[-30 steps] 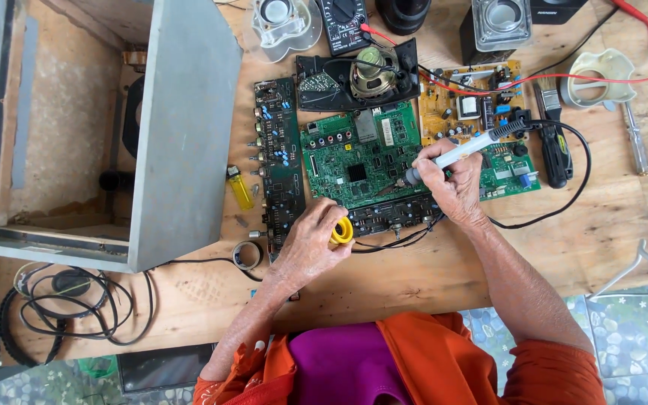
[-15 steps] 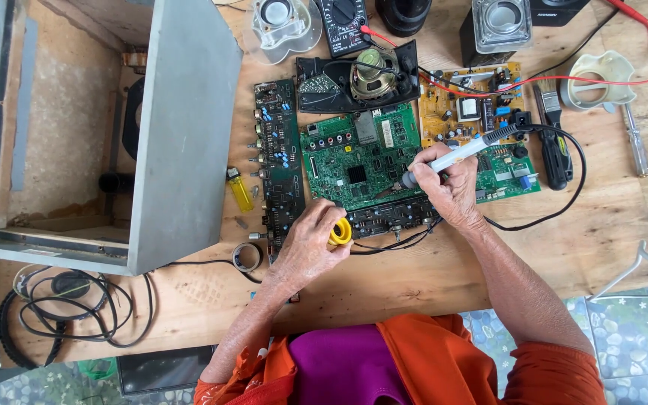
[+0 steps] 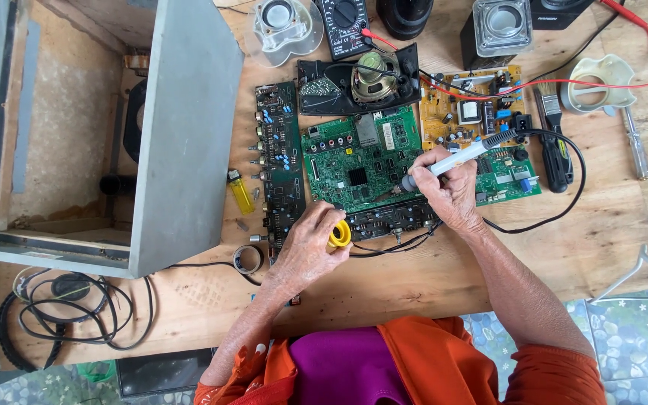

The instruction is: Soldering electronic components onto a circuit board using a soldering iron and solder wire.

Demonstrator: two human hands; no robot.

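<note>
On the worktop [image 3: 534,255]: right hand [image 3: 448,191] gripping soldering iron [image 3: 444,166] over green circuit board [image 3: 361,161], left hand [image 3: 305,251] pinching yellow solder spool [image 3: 339,235] just near of it.

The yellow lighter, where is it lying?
In the head view, the yellow lighter lies on the wooden table, between the grey box and the dark narrow circuit board.

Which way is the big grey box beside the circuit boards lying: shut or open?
Open. The grey box lies with its open side facing up, so its bare brown inside shows. No lid is on it.
</note>
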